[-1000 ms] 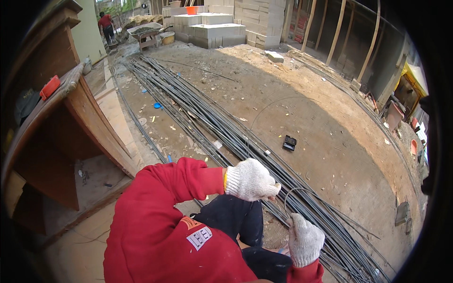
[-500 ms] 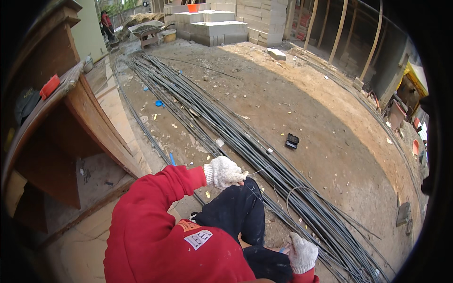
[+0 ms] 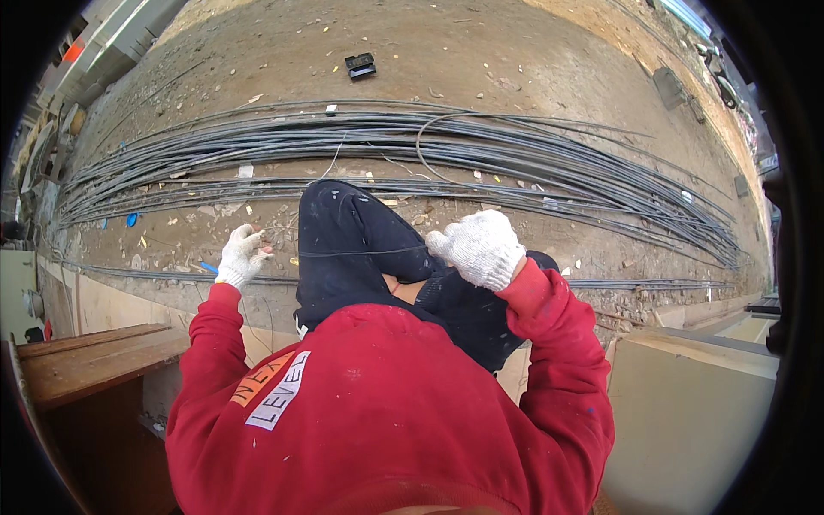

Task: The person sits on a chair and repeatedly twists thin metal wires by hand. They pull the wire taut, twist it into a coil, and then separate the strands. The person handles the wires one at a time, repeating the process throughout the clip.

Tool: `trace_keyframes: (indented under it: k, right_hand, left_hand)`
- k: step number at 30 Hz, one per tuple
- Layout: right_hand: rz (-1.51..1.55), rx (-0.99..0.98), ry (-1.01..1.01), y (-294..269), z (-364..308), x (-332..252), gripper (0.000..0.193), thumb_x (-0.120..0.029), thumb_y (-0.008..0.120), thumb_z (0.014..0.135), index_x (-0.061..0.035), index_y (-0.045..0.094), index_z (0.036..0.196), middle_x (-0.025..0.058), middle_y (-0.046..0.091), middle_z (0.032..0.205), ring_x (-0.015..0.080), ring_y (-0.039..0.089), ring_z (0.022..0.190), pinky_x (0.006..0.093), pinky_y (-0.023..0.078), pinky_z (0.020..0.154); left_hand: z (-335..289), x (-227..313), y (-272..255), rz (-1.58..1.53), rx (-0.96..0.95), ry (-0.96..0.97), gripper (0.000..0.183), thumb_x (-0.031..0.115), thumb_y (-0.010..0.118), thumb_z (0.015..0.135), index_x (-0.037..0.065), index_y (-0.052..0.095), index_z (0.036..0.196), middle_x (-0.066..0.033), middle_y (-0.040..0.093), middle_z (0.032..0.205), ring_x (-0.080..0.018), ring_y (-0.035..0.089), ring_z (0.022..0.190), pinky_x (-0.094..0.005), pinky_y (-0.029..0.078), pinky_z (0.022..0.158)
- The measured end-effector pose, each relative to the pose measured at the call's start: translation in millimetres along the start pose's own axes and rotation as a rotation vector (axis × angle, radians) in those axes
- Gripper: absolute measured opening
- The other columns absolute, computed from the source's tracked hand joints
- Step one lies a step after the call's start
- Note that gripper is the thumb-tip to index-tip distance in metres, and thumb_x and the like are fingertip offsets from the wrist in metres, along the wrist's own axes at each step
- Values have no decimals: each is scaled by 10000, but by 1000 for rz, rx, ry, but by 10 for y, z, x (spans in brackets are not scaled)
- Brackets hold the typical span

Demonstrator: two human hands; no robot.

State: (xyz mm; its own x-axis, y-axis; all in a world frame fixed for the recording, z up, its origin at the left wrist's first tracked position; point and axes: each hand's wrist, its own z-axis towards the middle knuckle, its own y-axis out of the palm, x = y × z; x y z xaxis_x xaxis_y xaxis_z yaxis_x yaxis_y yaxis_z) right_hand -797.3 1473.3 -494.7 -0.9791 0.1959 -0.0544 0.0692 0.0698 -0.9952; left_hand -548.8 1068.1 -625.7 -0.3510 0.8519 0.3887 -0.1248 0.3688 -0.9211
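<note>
My right hand [image 3: 481,249], in a white knitted glove, is closed on a thin wire [image 3: 365,253] above my right thigh. The wire stretches leftward across the dark trousers [image 3: 343,225] over my raised knee. Off to the left of that knee is my left hand [image 3: 243,256], gloved too, with its fingers bent and apart and bare fingertips showing. I see nothing plainly held in it. A faint thin strand hangs below this hand, and I cannot tell whether the hand touches it.
Beyond my knees lies a long bundle of steel rods [image 3: 283,142], with a curved rod [image 3: 419,142] on top. A black open case [image 3: 360,66] rests on the dirt. Wooden furniture [image 3: 94,360] stands at left, a pale box-like surface [image 3: 687,412] at right.
The view has swung to the right and down. My left hand has moved away from the knee, its fingers now apart. My right hand has come up over my lap with the wire.
</note>
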Motion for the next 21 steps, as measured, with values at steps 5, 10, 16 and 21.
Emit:
trace_keyframes:
  k: [5, 10, 16, 21]
  right_hand:
    - [38, -140, -58, -101, 352, -272, 118, -180, 639, 801, -150, 679, 909, 99, 656, 656, 292, 696, 648, 424, 505, 526]
    - [156, 150, -89, -251, 478, -115, 365, -314, 735, 741, -114, 677, 1041, 111, 696, 877, 307, 671, 916, 432, 522, 711]
    - [1225, 1111, 617, 166, -10, 222, 610, -3, 715, 854, -7, 473, 1414, 160, 624, 1264, 199, 603, 1140, 322, 497, 972]
    - [1861, 857, 604, 569, 11, -370, 637, 11, 680, 892, 39, 387, 1456, 152, 653, 1214, 186, 644, 1063, 271, 519, 902]
  left_hand:
    - [191, 1379, -133, 34, 291, 442, 715, 303, 831, 705, 87, 584, 1340, -128, 658, 1176, -297, 599, 1098, -367, 470, 955]
    - [345, 2236, 154, -379, -44, 425, 303, 70, 700, 847, 12, 681, 1144, -130, 731, 925, -281, 698, 751, -342, 546, 696]
    - [247, 2273, 343, -846, -50, 265, 347, -11, 598, 906, -12, 623, 1252, -124, 731, 1009, -110, 659, 806, -261, 538, 738]
    - [291, 2520, 525, -954, -102, 147, 306, 28, 722, 833, -11, 688, 1135, -126, 728, 906, -204, 727, 828, -294, 557, 731]
